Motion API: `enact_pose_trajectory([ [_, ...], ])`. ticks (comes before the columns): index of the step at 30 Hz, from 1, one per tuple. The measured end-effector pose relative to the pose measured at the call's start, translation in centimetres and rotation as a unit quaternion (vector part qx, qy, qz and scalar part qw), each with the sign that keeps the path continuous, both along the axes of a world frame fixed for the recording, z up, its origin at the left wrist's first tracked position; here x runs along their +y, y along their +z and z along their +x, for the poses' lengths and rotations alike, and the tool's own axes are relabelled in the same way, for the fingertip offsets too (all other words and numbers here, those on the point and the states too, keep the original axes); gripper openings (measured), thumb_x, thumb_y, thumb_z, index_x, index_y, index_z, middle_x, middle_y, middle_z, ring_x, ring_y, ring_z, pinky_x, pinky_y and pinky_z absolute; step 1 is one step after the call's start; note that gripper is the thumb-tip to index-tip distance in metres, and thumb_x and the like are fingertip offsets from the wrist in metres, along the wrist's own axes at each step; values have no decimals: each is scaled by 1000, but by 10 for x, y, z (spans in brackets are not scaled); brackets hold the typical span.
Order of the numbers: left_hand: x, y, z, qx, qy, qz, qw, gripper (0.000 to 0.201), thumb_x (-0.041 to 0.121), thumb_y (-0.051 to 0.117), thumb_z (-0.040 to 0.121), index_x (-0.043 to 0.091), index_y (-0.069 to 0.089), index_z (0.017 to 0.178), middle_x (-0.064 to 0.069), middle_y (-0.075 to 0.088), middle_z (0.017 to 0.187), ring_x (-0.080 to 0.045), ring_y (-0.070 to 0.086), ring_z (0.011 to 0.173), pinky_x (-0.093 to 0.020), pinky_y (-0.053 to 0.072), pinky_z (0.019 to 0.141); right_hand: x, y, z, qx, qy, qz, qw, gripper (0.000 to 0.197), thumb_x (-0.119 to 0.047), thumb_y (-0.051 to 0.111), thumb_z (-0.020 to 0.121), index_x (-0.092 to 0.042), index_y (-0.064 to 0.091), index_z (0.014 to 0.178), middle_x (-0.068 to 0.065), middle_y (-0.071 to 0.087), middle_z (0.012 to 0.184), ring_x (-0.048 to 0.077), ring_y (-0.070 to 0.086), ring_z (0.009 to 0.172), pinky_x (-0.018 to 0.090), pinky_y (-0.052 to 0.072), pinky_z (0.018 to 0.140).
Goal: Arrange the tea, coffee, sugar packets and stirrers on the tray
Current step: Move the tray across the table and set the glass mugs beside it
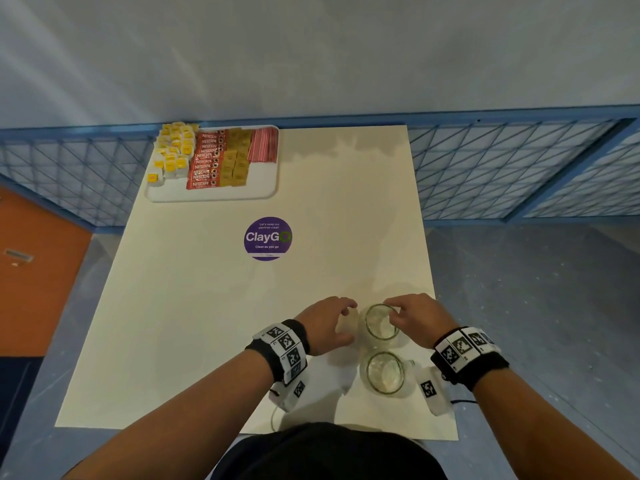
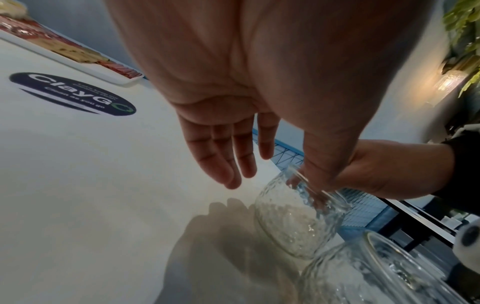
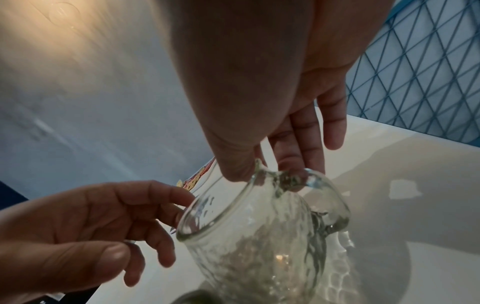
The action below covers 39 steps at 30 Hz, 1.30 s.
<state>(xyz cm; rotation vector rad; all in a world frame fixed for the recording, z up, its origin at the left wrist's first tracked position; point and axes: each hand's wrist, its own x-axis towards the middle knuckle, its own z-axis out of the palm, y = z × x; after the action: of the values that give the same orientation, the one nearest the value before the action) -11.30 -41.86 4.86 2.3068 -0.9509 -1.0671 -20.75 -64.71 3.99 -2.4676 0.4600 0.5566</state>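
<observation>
Tray [image 1: 268, 188] at far left of tabletop [image 1: 173, 306], holding tea bags [image 1: 173, 150], coffee sachets [image 1: 205, 161], sugar packets [image 1: 237, 161], stirrers [image 1: 265, 145] in rows. Right hand [image 1: 415, 320] pinches rim of far glass mug [image 1: 381, 327], near right. Left hand [image 1: 329, 323] released, beside it. Second mug [image 1: 382, 374] nearer.

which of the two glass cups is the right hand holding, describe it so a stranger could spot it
On the cream table, look at the near right corner, where two clear glass cups stand one behind the other. It is the farther glass cup, toward the purple ClayGo sticker. Unlike the nearer glass cup, its rim is pinched by the right hand.
</observation>
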Motion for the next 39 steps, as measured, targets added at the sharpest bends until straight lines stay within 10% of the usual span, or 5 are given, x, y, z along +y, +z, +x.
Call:
enact_pose_trajectory([
  [9,7,20,-5,9,57,-105,993,98,38,85,75,20,29,154,-1,40,152,-14,40,136,-32,36,113,15,40,22,-53,31,71,996,31,-31,60,92,-36,73,120,-10,63,63,6,59,67,29,45,68],
  [17,22,26,-8,-50,123,-197,971,94,49,85,73,21,37,149,5,44,147,-2,40,131,-6,25,106,33,73,31,-112,53,147,981,28,-29,59,95,-38,74,117,-1,71,72,14,66,72,39,55,77],
  [24,26,34,-12,-60,141,-230,961,81,46,87,71,25,48,139,12,55,131,-3,51,120,-20,39,103,37,82,26,-117,48,153,980,23,-36,59,97,-40,72,116,-2,71,75,14,65,75,43,54,79],
  [39,64,4,-14,-9,236,-174,956,80,55,86,64,32,52,133,15,61,126,-2,58,115,-37,52,98,40,35,-45,0,161,44,986,79,-67,73,78,-34,49,145,-7,48,138,15,52,124,33,45,101],
])
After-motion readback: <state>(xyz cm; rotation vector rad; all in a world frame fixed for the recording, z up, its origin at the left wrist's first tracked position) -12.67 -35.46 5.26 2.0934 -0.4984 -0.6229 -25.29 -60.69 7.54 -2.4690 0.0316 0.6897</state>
